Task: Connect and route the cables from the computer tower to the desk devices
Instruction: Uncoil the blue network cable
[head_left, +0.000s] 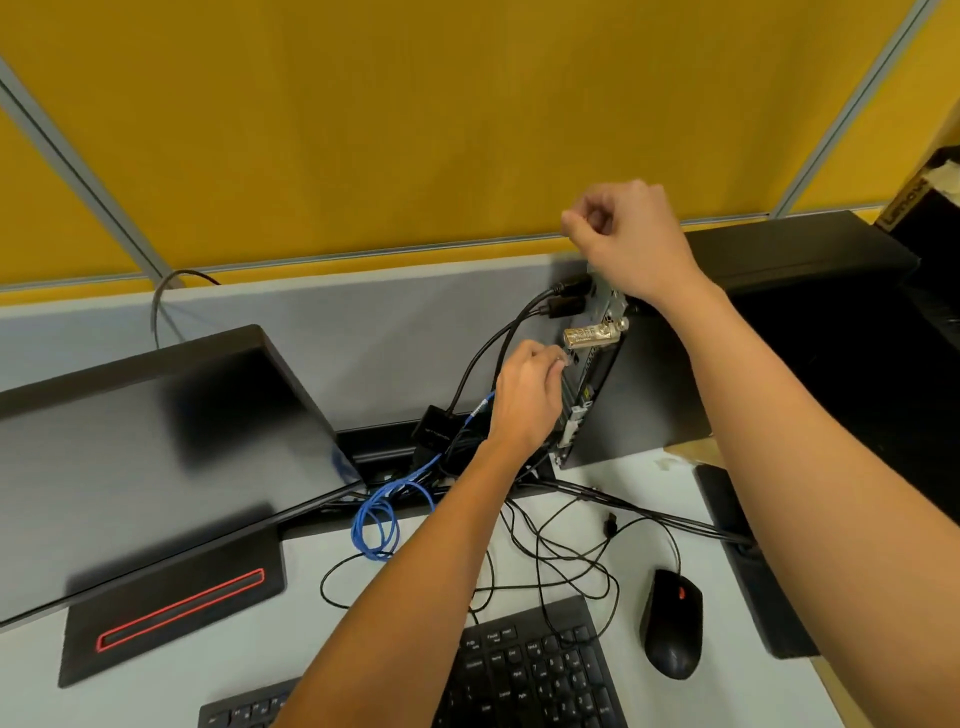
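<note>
Left hand (524, 400) fingers pinching plug at tower (639, 395) rear; right hand (628, 239) raised, fingers curled, empty.

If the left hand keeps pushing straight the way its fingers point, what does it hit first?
Most likely the rear port panel of the black computer tower, just below the brass padlock. The left hand pinches a small plug there; whether it is seated is unclear.

We have a single wide-angle view, worn on the head, looking forward and down onto the worktop (649, 483) from close above. The fingers (556, 358) sit near mid-frame, yellow partition (415, 130) beyond them.
</note>
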